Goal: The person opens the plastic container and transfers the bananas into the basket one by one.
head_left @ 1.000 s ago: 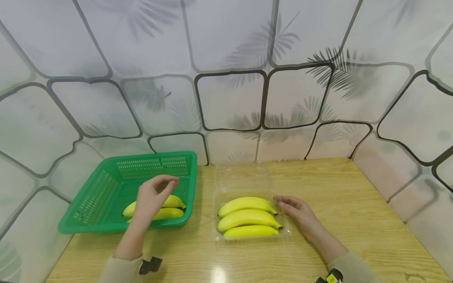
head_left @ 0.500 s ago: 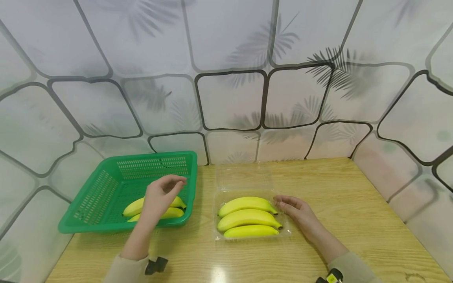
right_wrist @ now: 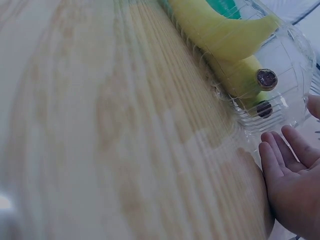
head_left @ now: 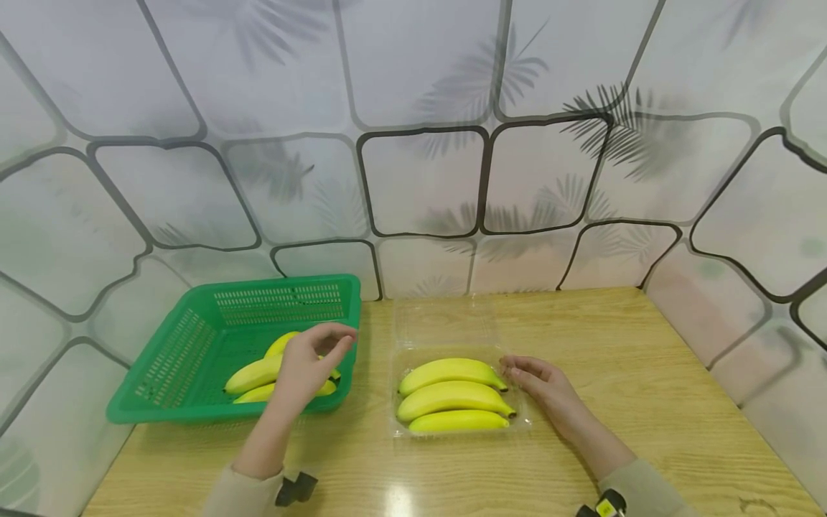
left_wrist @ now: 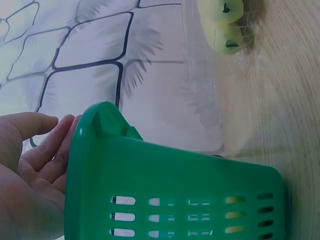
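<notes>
Bananas (head_left: 455,400) are lying in two places: three side by side in a clear container, and what looks like three more in a green basket. Table (head_left: 614,330) is carrying everything; basket (head_left: 187,414) is sitting left, container (head_left: 520,424) centre, its lid (head_left: 443,323) folded back to the far side.

Doing this well, I judge, is about the basket's right wall: I'm wanting enough height there to avoid snagging the rim. The container is looking thin and light, so I'm wanting the right hand steadying it gently, not squeezing. The fruit is probably bruising easily, so light contact; its curves are probably nesting best when all are bending the same way.

Pose: my left forearm is reaching from the near side toward far right, left hand (head_left: 311,361) hovering over the basket's right part. Fingers are bending loosely, thumb apart, nothing held. My right forearm is angling in from near right, right hand (head_left: 539,380) resting low at the container's right edge, fingers relaxed and gripping nothing. Whether the fingertips are touching the plastic, I can't tell.
</notes>
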Action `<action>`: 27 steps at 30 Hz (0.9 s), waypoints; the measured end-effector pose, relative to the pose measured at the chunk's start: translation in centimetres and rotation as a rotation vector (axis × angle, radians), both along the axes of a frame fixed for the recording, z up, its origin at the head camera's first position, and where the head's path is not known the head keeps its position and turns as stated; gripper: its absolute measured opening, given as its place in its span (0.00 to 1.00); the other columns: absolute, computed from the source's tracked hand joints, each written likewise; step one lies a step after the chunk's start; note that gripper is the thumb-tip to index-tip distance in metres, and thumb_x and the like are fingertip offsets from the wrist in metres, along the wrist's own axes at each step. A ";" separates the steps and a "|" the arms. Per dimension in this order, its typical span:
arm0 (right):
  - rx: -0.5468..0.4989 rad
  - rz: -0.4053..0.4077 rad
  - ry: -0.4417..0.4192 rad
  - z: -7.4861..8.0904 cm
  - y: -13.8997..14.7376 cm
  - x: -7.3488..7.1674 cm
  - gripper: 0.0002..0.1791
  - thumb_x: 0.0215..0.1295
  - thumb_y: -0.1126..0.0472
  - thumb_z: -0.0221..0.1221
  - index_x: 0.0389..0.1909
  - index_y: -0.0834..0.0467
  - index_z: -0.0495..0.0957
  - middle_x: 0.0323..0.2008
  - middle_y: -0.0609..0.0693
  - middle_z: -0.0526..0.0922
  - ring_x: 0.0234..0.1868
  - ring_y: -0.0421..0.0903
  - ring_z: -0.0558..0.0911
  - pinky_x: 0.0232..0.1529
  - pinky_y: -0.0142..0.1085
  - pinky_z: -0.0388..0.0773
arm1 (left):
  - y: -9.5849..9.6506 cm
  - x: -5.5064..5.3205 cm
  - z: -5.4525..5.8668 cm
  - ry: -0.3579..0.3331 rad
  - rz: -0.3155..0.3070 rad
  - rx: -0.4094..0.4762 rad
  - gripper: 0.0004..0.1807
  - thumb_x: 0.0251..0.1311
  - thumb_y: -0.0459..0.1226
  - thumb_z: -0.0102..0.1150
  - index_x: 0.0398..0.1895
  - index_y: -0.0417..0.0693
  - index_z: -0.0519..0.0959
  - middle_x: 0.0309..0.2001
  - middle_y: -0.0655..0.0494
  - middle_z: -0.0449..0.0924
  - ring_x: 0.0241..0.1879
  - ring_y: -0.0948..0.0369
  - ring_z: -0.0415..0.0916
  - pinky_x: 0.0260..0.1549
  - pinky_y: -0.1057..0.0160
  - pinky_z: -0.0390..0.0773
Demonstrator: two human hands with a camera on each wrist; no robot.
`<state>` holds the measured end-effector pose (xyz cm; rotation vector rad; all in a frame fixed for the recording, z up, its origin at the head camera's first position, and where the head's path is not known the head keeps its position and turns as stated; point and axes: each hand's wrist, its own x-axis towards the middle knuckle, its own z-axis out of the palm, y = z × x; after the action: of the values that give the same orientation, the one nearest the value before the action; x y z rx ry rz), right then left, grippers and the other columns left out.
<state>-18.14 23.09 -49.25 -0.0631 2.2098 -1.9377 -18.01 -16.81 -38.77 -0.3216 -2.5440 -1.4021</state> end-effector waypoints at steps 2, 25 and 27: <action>0.001 -0.002 -0.001 0.0 0.0 0.0 0.30 0.81 0.56 0.57 0.74 0.71 0.69 0.73 0.67 0.74 0.57 0.23 0.79 0.59 0.17 0.75 | 0.2 0.1 0.0 0.008 -0.012 0.006 0.08 0.73 0.31 0.64 0.49 0.42 0.89 0.44 0.45 0.92 0.41 0.58 0.89 0.41 0.70 0.85; -0.005 -0.002 -0.014 0.0 0.1 0.0 0.30 0.81 0.54 0.57 0.74 0.69 0.69 0.74 0.67 0.72 0.58 0.24 0.79 0.60 0.18 0.75 | 3.1 0.6 -0.8 -0.097 -0.085 0.044 0.08 0.72 0.30 0.64 0.48 0.44 0.89 0.44 0.49 0.92 0.40 0.59 0.88 0.40 0.70 0.85; -0.003 -0.001 -0.012 0.0 0.1 -0.1 0.30 0.81 0.54 0.57 0.74 0.69 0.69 0.74 0.67 0.73 0.58 0.24 0.79 0.60 0.18 0.75 | 3.3 0.6 -0.9 -0.102 -0.089 0.043 0.08 0.71 0.29 0.65 0.47 0.44 0.89 0.44 0.50 0.92 0.40 0.58 0.88 0.40 0.70 0.85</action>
<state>-18.20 23.19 -49.29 -0.0512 2.2004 -1.9367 -17.44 -13.47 -39.64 -0.3690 -2.6053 -1.5400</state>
